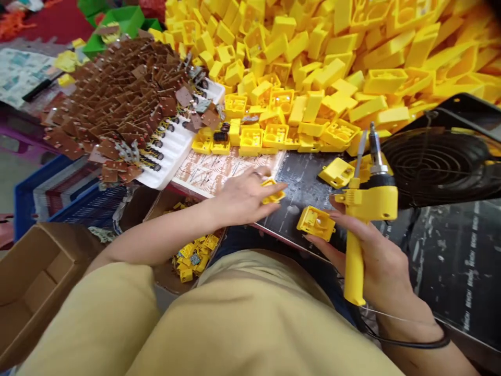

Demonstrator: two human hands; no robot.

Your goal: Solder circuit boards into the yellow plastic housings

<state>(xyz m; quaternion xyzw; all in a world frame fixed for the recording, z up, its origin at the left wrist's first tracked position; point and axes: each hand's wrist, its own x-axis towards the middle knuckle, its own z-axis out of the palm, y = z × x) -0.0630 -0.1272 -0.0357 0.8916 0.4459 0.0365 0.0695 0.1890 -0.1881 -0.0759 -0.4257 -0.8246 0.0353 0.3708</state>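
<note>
My left hand (248,196) is over the near edge of the work surface, its fingers closed around a small yellow plastic case (274,191) that they partly cover. My right hand (378,256) grips a yellow soldering gun (356,250) whose metal tip points up and away from me. Between the thumb and fingers of that same hand sits a second, open yellow case (313,222), with small metal parts visible inside. Just beyond it, another yellow case (337,173) lies on the black mat (301,177).
A large heap of yellow cases (289,47) covers the back. At left, brown circuit boards (121,94) are piled on a white foam tray (176,156). A black fan (430,162) stands at right. Below left are a cardboard box (50,282) and a blue crate (78,203).
</note>
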